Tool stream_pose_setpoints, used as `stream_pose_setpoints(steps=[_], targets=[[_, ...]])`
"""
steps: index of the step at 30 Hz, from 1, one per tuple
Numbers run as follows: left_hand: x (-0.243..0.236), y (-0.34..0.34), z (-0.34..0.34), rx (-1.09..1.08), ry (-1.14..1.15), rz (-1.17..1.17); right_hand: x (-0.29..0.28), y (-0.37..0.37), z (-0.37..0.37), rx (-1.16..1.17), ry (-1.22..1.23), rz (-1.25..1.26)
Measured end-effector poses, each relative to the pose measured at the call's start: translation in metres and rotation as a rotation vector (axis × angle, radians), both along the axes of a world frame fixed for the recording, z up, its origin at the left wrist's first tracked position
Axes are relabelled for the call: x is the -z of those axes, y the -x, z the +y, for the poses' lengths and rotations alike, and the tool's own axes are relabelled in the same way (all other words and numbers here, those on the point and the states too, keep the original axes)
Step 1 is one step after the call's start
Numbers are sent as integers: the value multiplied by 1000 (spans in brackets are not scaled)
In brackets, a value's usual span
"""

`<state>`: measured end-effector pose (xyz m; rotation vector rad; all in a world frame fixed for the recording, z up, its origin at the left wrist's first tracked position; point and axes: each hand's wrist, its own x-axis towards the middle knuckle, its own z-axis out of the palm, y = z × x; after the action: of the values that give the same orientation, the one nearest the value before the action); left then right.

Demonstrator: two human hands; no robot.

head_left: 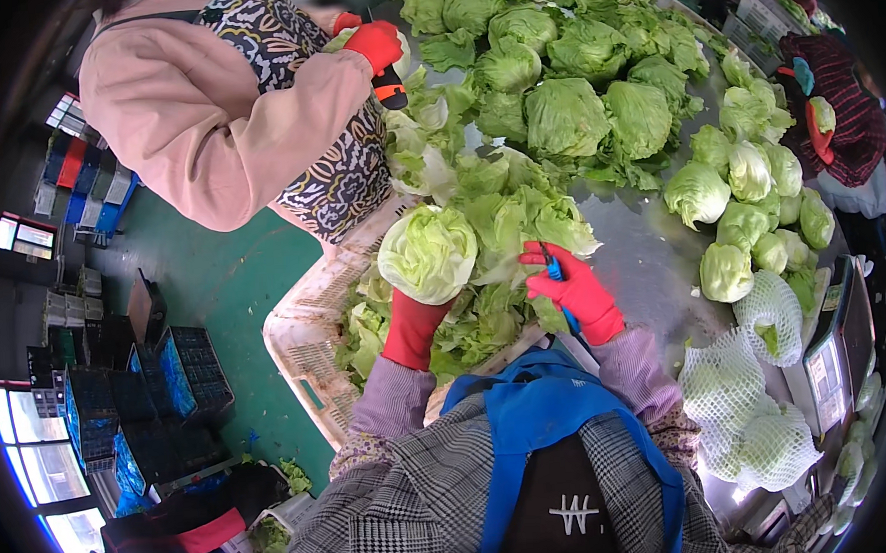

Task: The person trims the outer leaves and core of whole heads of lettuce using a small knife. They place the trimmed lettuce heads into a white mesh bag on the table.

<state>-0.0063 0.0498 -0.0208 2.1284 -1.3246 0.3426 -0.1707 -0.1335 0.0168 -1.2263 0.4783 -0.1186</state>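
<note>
My left hand [414,330], in a red glove, holds a pale green lettuce head [427,249] from underneath, cut leaves spread around its top. Just to its right, my right hand [576,295], also red-gloved, grips a slim blue-handled tool [554,267], its lower end hidden behind the fingers and wrist. Loose leaves [500,218] lie beside and beneath both hands, many inside a dirty white plastic crate [301,339]. Small trimmed heads [725,272] rest on the metal table [632,257] to the right.
A co-worker in pink [180,130] with red gloves stands at upper left; another [837,146] is at right. Untrimmed lettuces [565,115] are piled at the back. White foam nets [741,411] and a scale [828,366] sit at right. Dark crates [198,374] stand on the green floor.
</note>
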Motion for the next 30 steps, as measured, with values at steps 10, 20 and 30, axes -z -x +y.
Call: stream_pose_setpoints(steps=[10,20,30], targets=[[4,14,-15,200,516,997,-29,-17,38,102,460,-236],[-13,14,-15,235,1030,1873,-18,2,9,121,348,-163],[49,-15,-17,324,907,1728,-16,15,12,16,-199,-62]])
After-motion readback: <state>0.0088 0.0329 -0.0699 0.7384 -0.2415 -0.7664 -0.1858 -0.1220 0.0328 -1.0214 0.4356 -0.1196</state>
